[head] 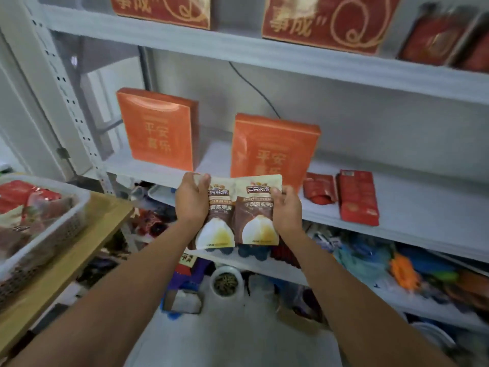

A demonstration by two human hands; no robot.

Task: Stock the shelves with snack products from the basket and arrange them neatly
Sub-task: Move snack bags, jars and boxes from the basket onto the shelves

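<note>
Head view. Judged partly done. Already stocked on the middle shelf (423,197): left orange box (158,128) and right orange box (272,147), upright at centre frame; small red pack (318,188) and large red pack (357,197), lying flat at centre right. Left to unload: red and brown packets in the white basket (57,231) on the wooden table (87,250) at the left edge of frame. In hand and not yet shelved: left pouch (217,229) and right pouch (258,218), side by side at frame centre, in front of the shelf edge and just below the right orange box. Gripped separately: left hand (191,200) curled round the upper left edge of the left pouch, right hand (287,210) curled round the right edge of the right pouch; hands apart, inner pouch edges touching or overlapping between them. Oriented with long axis running top to bottom of frame, sealed tops toward the shelf, printed faces toward the camera; left pouch tilted slightly, bottom swung toward lower left. Judged remaining for these two: set onto the shelf, faces forward, aligned with neighbouring stock.
</note>
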